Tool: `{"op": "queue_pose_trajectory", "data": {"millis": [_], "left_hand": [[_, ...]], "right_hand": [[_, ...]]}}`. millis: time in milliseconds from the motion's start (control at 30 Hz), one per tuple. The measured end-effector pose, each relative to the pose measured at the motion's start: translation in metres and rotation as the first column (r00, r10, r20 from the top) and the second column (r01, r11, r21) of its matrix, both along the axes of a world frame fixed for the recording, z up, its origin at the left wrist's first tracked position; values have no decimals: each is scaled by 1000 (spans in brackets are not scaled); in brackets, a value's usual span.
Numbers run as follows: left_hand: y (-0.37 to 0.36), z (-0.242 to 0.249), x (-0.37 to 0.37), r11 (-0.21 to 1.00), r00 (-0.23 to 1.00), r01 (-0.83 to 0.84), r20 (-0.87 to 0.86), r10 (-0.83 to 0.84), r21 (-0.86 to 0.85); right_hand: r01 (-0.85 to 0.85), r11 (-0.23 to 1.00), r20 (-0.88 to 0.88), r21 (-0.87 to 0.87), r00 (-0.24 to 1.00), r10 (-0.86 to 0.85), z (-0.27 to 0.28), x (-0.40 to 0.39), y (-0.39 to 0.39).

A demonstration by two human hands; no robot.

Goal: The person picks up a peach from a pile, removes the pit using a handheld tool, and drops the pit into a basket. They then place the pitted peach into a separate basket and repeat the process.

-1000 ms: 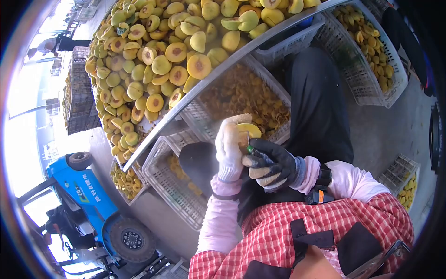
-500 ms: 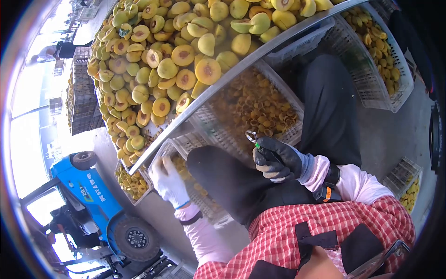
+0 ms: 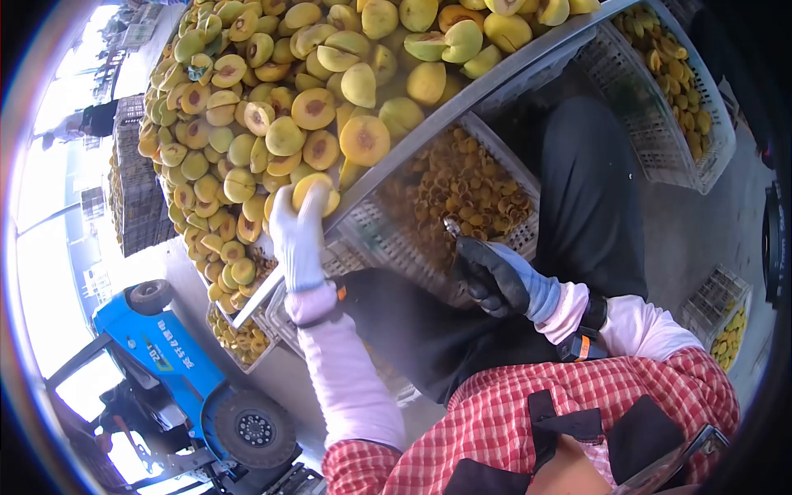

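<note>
My left hand (image 3: 299,235), in a white glove, reaches over the metal edge of a table heaped with cut fruit. Its thumb and fingers close round a yellow peach half (image 3: 320,194) at the near side of the heap. My right hand (image 3: 492,276) wears a dark glove and is held above my lap. It is wrapped round a pitting tool, whose metal loop (image 3: 450,226) sticks out past the fingers; the handle is mostly hidden. Several peach halves (image 3: 364,140) lie around my left hand, some with the reddish pit side up.
Below the table edge (image 3: 396,169), a crate (image 3: 528,186) holds brownish curved scraps. Another crate (image 3: 709,165) of peach pieces stands at right, a smaller crate (image 3: 709,301) lower right. A blue forklift (image 3: 157,338) stands at left, near stacked crates (image 3: 140,181). A person (image 3: 95,120) is farther back.
My left hand has moved up from beside the table onto the heap and taken hold of a peach half. My right hand has turned slightly, with the tool still in it.
</note>
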State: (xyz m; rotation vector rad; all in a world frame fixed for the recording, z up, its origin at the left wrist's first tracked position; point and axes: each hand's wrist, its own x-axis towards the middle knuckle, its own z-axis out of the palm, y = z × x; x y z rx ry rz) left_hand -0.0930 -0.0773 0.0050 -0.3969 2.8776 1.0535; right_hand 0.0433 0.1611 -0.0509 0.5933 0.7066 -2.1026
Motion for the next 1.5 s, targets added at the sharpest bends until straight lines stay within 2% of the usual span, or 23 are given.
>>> {"op": "queue_pose_trajectory", "data": {"millis": [33, 67, 100, 133, 167, 200, 233, 300, 333, 467, 567, 667, 867, 967, 1033, 1067, 1167, 1233, 1267, 1333, 1367, 1433, 1500], "left_hand": [[7, 2, 16, 992, 992, 29, -126, -14, 119], [17, 2, 34, 993, 978, 42, -207, -18, 114], [35, 7, 55, 999, 971, 29, -240, -17, 45], [41, -10, 73, 955, 972, 26, -229, 44, 295], [48, -16, 85, 955, 981, 110, -187, -59, 274], [59, -18, 99, 929, 989, 91, -143, -42, 359], [71, -20, 111, 895, 995, 69, -98, -28, 440], [87, -27, 122, 615, 968, -185, 33, 250, 767], [93, -30, 127, 407, 922, -289, 138, 361, 867], [110, -34, 138, 486, 907, -249, 25, 421, 838], [120, -32, 142, 717, 916, -175, -155, 370, 674], [125, -28, 145, 411, 867, -241, 5, 499, 879], [119, -38, 148, 662, 914, -123, -176, 366, 739], [117, -37, 149, 669, 931, -78, -186, 314, 739], [119, -29, 150, 595, 952, -85, -111, 285, 799], [120, -25, 151, 556, 961, -93, -73, 269, 826], [120, -19, 152, 687, 976, -9, -143, 163, 727], [114, -9, 148, 714, 993, 55, -112, 33, 698], [111, -5, 146, 724, 995, 86, -93, -30, 684], [105, -12, 143, 614, 996, 22, 34, -79, 789], [104, -14, 142, 556, 989, -15, 93, -113, 831], [113, -20, 148, 472, 984, -160, 179, 6, 867], [120, -18, 149, 290, 930, -365, 362, 68, 885]], "right_hand": [[69, 996, -100, 54, 993, -64, -3, 1, -4], [138, 985, -201, 102, 973, -116, -4, 3, -6], [96, 983, -279, 159, 959, -48, 3, 2, -5], [58, 975, -354, 217, 935, 23, 15, 0, -2], [28, 961, -423, 276, 901, 95, 23, -2, -3], [66, 942, -587, 329, 796, 149, 21, -2, -9], [210, 879, -712, 427, 678, 184, 18, 1, -13], [523, 692, -862, 498, 387, 327, 12, 8, -19], [458, 735, -847, 500, 435, 306, 14, 9, -17], [473, 685, -824, 554, 430, 370, 14, 19, -16], [506, 693, -844, 513, 444, 300, 18, 25, -16], [518, 694, -850, 500, 448, 278, 15, 32, -18], [443, 771, -848, 458, 476, 230, 2, 41, -14], [407, 800, -843, 440, 494, 212, 1, 45, -10], [398, 807, -828, 437, 528, 188, 1, 49, -10], [297, 869, -768, 395, 626, 136, 3, 51, -8], [29, 985, -494, 167, 867, 59, 12, 51, 0], [-101, 994, -263, -44, 961, 86, 15, 50, 5], [-142, 923, -177, -357, 981, 83, 12, 49, 6], [-97, 519, -19, -849, 988, 154, 1, 49, 4], [-38, 428, 35, -903, 986, 161, -2, 50, 3], [93, 234, 139, -968, 972, 188, -6, 52, 0], [108, 227, 149, -968, 974, 171, -5, 51, 1]]}}
